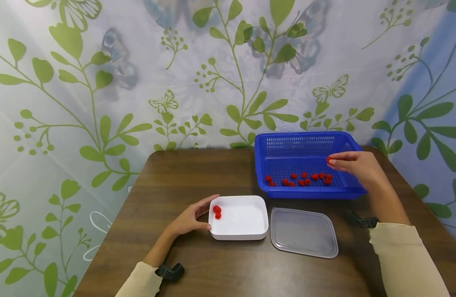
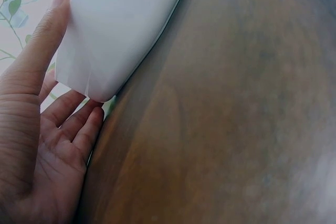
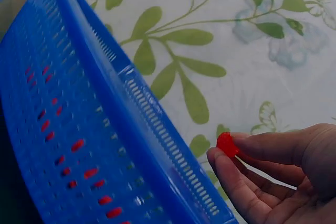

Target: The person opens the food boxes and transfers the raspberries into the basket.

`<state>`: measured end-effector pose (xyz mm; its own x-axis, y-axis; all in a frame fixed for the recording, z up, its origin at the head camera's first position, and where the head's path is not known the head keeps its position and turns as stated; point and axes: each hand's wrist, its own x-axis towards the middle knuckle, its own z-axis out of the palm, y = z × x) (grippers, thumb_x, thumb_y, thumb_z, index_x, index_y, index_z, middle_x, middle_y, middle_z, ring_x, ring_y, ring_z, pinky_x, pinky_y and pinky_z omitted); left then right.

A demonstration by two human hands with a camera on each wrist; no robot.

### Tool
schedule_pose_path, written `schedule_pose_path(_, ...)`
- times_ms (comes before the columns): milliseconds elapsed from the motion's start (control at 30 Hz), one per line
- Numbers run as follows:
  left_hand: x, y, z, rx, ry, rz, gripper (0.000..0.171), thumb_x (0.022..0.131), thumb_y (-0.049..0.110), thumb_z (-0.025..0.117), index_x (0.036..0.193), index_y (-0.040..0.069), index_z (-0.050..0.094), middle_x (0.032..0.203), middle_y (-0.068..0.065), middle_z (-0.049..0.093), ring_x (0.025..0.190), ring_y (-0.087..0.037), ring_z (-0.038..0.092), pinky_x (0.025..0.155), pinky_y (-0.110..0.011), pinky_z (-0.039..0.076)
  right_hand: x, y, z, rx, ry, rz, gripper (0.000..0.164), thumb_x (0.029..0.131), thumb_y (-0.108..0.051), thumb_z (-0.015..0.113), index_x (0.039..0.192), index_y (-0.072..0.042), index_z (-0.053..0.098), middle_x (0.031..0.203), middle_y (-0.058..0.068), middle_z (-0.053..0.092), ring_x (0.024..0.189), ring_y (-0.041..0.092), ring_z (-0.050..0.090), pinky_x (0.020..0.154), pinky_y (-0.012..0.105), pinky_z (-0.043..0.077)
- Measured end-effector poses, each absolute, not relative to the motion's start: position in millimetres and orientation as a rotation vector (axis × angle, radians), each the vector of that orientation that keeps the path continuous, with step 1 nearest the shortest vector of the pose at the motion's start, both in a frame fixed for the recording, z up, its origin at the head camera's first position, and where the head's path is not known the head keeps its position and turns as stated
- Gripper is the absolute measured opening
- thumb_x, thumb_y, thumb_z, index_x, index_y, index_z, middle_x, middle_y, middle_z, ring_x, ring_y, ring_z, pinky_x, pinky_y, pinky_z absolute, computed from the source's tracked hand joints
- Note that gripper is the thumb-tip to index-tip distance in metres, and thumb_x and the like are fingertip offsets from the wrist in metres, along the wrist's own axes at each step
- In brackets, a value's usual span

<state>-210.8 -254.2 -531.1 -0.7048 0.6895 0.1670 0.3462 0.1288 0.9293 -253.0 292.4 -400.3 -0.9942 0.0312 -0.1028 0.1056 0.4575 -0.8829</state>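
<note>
Between the thumb and fingers of my right hand (image 1: 361, 165) is a red raspberry (image 3: 227, 144), pinched above the right side of the blue basket (image 1: 263, 165). Several more raspberries (image 1: 315, 176) lie on the basket's floor, mostly toward its near side. My left hand (image 1: 192, 215) holds the white container (image 1: 242, 237) at its left end, thumb at the near corner and fingers at the far one. Inside that container, near its left wall, sit two raspberries (image 1: 217, 209). The left wrist view shows the thumb against the container's white side (image 2: 115, 30), with the fingers curled by its corner.
A translucent lid (image 1: 303, 233) lies flat on the brown wooden table (image 1: 190, 177), right of the white container and in front of the basket. Behind the table hangs a cloth (image 1: 138, 90) printed with green leaves and butterflies.
</note>
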Motion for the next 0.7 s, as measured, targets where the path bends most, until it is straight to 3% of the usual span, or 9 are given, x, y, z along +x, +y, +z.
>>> schedule_pose_path(133, -210.1, -254.8, -530.3, 1.015, 2.106, 1.603, 0.093, 0.082, -0.003, 0.081, 0.159, 0.007, 0.031, 0.163, -0.017, 0.030, 0.149, -0.033, 0.031, 0.117, -0.030, 0.034, -264.7, 297.7, -401.6, 0.106, 2.641, -1.474, 0.059, 0.097, -0.040, 0.069, 0.135, 0.004, 0.060, 0.111, 0.005, 0.076, 0.090, 0.002, 0.072, 0.111, 0.059, 0.037)
schedule_pose_path(267, -208.6, -254.9, -531.6, 0.992, 2.103, 1.602, 0.092, 0.083, 0.000, 0.082, 0.159, 0.012, 0.032, 0.164, -0.012, 0.031, 0.150, -0.031, 0.031, 0.116, -0.026, 0.034, -276.6, 304.3, -409.7, 0.081, 2.645, -1.403, 0.050, 0.099, -0.032, 0.067, 0.132, 0.006, 0.062, 0.117, 0.015, 0.073, 0.093, 0.010, 0.074, 0.110, 0.063, 0.035)
schedule_pose_path(400, -209.1, -254.4, -532.7, 0.980, 2.113, 1.591, 0.091, 0.083, 0.001, 0.082, 0.159, 0.013, 0.032, 0.164, -0.011, 0.031, 0.150, -0.029, 0.031, 0.116, -0.026, 0.033, -288.0, 309.5, -417.3, 0.107, 2.644, -1.354, 0.048, 0.097, -0.027, 0.070, 0.128, 0.009, 0.063, 0.111, 0.017, 0.074, 0.098, 0.025, 0.075, 0.110, 0.068, 0.031)
schedule_pose_path(500, -210.4, -253.6, -532.2, 0.989, 2.120, 1.581, 0.091, 0.084, 0.002, 0.081, 0.159, 0.009, 0.031, 0.164, -0.014, 0.029, 0.150, -0.029, 0.030, 0.117, -0.030, 0.033, -295.6, 311.5, -421.2, 0.108, 2.655, -1.327, 0.043, 0.096, -0.021, 0.072, 0.122, 0.012, 0.065, 0.103, 0.017, 0.075, 0.098, 0.032, 0.074, 0.107, 0.064, 0.037)
schedule_pose_path(700, -211.2, -254.2, -531.6, 0.987, 2.117, 1.584, 0.092, 0.083, 0.002, 0.082, 0.158, 0.002, 0.028, 0.164, -0.016, 0.028, 0.150, -0.029, 0.030, 0.117, -0.030, 0.033, -309.2, 314.0, -429.0, 0.040, 2.634, -1.303, 0.028, 0.097, -0.007, 0.068, 0.111, 0.017, 0.068, 0.093, 0.018, 0.076, 0.087, 0.029, 0.076, 0.086, 0.048, 0.058)
